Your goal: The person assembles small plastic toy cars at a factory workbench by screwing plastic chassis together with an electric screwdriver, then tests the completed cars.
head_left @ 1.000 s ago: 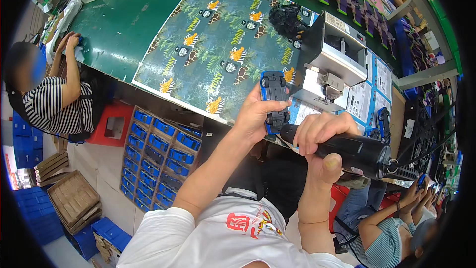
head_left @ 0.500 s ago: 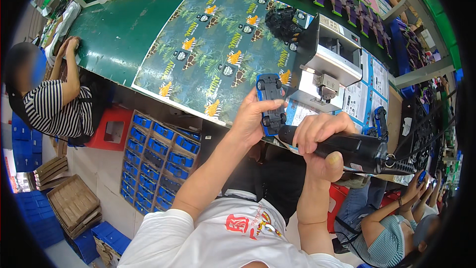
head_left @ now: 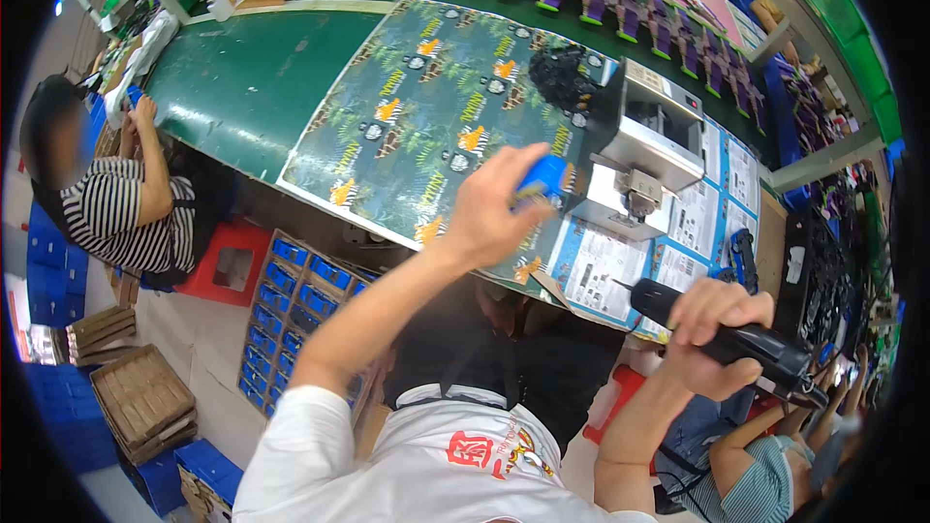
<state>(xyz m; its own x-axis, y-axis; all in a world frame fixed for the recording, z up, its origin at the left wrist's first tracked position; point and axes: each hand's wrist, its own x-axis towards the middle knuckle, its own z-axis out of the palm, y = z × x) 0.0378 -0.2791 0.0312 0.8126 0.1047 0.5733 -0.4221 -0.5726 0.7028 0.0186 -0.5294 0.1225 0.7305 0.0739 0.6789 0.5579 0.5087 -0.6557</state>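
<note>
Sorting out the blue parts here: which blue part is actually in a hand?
The small blue part pinched in the left hand above the patterned mat; the other blue parts sit in a floor tray.

A factory assembly line: long green workbench point(head_left: 252, 77), parts crates point(head_left: 291, 300) (blue), seated co-workers

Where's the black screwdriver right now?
In the head view, lower right: the right hand grips the screwdriver, off the table edge, below the grey machine.
</note>
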